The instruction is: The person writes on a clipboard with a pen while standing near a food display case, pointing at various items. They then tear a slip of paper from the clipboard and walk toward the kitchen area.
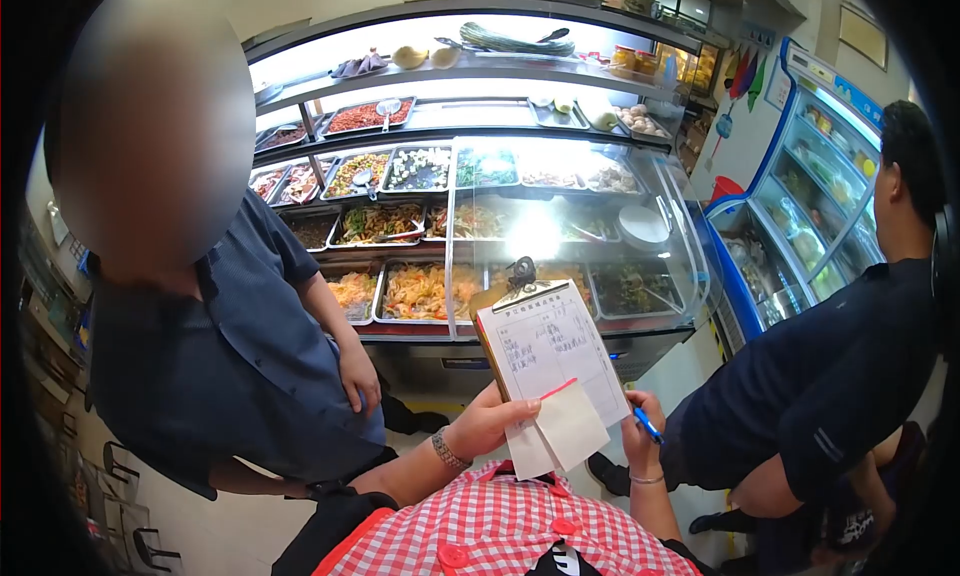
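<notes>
My left hand (pixel 492 419) grips a clipboard (pixel 489 348) from its lower left side, thumb on top. Clipped to the board is a printed order form (pixel 555 341) with handwriting in blue ink. Folded white slips (pixel 560 431) with a red edge lie over the lower part of the form, under my left thumb. At the board's lower right, my right hand (pixel 643 431) is closed around a blue pen (pixel 648 425). The pen is off the paper.
Ahead stands a glass display counter (pixel 560 266) with trays of food (pixel 415 291) on several levels. A person in a dark blue shirt (pixel 230 346) stands close on the left. Another person in dark clothes (pixel 830 326) is at the right, by a glass-door refrigerator (pixel 820 196).
</notes>
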The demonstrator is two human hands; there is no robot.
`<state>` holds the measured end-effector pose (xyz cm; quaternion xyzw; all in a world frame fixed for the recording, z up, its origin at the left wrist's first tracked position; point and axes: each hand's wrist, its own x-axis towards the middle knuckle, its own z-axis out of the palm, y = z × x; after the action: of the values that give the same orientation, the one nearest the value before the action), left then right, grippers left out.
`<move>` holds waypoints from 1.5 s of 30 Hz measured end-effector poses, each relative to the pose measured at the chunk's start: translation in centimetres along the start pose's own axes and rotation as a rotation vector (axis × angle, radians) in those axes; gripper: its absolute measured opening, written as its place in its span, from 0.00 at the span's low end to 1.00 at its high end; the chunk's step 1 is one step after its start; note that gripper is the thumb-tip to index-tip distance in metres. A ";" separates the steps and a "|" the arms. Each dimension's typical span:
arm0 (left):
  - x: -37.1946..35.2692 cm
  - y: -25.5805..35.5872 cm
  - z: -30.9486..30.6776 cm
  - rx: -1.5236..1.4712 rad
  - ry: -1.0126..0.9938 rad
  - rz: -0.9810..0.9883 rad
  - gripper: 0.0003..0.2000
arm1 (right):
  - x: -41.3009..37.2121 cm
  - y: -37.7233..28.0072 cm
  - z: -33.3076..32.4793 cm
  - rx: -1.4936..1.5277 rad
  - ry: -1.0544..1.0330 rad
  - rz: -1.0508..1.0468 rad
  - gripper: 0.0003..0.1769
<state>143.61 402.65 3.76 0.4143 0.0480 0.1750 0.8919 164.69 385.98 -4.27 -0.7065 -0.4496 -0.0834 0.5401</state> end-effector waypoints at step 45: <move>-2.2 -2.0 0.6 0.005 0.134 0.069 0.22 | -4.4 0.5 -0.9 0.125 -0.124 0.121 0.05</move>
<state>142.24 400.26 2.51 0.4053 0.0937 0.2327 0.8791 162.78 382.81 -6.91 -0.7012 -0.4432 0.0216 0.5581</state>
